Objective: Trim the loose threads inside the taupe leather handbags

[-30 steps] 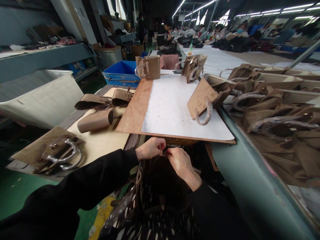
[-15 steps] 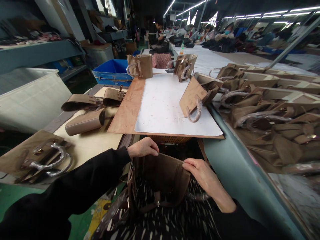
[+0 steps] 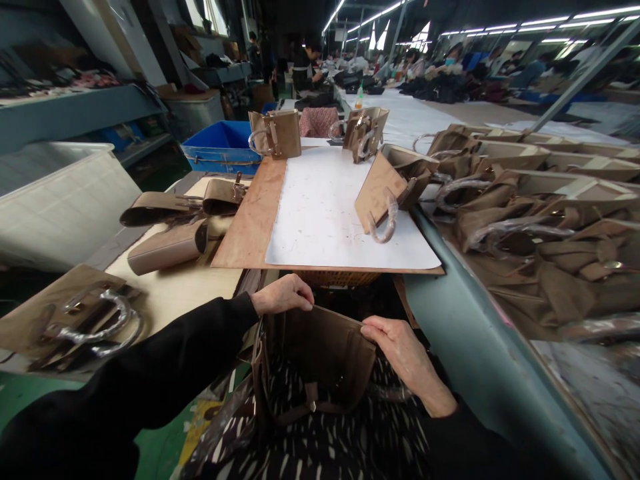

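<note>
Head view: far past the fingers (image 3: 303, 292), a long white table (image 3: 415, 110) runs off, with bright lamps (image 3: 600, 13) above. To the fingers' right is a crowd of brown handbags (image 3: 505, 273) with wrapped handles. Just past the fingers, a wooden board (image 3: 247, 227) holds a sheet of white paper (image 3: 320, 207). Right below the fingers, one dark brown handbag (image 3: 325, 350) sits over the patterned lap (image 3: 345, 447). The left hand (image 3: 281, 295) and the right hand (image 3: 403, 353) are apart, backs up, both pinching the handbag's top edge.

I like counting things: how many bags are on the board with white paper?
3: back left bag, back right bag, and tilted bag nearer, on the right side. More may be hidden.
</note>
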### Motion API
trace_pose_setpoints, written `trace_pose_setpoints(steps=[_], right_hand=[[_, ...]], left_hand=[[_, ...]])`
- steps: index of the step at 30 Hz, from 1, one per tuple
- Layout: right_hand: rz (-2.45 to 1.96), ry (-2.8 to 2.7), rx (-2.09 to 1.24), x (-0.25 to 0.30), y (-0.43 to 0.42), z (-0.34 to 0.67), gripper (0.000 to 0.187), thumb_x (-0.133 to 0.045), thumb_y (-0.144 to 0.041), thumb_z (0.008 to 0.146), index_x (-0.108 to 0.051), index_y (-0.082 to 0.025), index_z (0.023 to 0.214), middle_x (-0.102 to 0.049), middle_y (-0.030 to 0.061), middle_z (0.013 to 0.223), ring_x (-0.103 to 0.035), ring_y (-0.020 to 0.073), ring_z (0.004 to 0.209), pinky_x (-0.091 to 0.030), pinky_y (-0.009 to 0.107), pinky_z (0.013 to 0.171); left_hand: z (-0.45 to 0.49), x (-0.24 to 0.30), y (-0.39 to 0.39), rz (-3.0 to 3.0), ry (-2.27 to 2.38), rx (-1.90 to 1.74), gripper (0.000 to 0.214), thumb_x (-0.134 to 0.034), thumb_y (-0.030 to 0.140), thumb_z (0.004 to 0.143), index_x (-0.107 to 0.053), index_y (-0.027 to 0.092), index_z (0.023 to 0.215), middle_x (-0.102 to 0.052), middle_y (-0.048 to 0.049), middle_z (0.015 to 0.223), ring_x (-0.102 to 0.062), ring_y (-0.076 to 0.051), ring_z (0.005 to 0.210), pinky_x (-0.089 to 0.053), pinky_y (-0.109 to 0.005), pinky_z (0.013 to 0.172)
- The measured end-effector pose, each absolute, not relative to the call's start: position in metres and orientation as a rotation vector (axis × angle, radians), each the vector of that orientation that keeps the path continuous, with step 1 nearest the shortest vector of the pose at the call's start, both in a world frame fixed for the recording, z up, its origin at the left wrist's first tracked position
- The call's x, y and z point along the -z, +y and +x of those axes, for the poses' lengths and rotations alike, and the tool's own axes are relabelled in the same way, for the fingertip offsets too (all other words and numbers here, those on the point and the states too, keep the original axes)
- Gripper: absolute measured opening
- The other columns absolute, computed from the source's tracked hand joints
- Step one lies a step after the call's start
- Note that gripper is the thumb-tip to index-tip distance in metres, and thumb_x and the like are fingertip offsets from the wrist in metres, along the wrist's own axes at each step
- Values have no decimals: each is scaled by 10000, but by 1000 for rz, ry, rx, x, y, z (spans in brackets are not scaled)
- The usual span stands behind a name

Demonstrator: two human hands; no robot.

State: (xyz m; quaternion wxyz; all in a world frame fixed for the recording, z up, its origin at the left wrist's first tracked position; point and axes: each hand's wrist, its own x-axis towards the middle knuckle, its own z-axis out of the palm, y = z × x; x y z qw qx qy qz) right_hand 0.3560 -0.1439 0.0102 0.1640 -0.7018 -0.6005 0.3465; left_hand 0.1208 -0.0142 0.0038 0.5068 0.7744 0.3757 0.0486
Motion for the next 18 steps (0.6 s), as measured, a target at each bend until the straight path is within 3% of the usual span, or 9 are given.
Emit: trace_pose_setpoints(steps=[4, 9, 14, 18], right_hand=[[-2022, -1836, -1043, -19, -139, 360, 322, -390, -390, 816, -609, -203, 672, -599, -20, 635, -523, 135, 637, -328, 219, 576], [-2008, -2184, -981, -33, -110, 339, 222, -503, -385, 757, -647, -220, 719, -639, 14, 720, -556, 166, 729, -321, 232, 592], [-1807, -2257, -1116, -31, -82, 301, 182, -527, -285, 714, -654, -194, 808, -647, 21, 780, -571, 158, 742, -327, 229, 612], [-1790, -2252, -1241, -30, -74, 295, 164, -528, -294, 695, -634, -169, 685, -589, -8, 630, -523, 134, 633, -287, 223, 536]], left_hand=[[126, -5, -17, 1869, 920, -151, 143, -613, 216, 637, -681, 116, 712, -607, 4, 620, -520, -118, 613, -373, -194, 582], [141, -13, -24, 1858, 910, -168, 117, -647, 214, 621, -657, 119, 689, -578, 18, 589, -495, -106, 582, -349, -192, 537], [136, -22, -24, 1835, 920, -287, 333, -679, 351, 627, -628, 135, 875, -604, 1, 758, -514, -128, 694, -378, -207, 606], [103, -21, -14, 1946, 986, -335, 538, -752, 321, 511, -584, 143, 990, -590, -20, 916, -507, -169, 831, -390, -244, 714]])
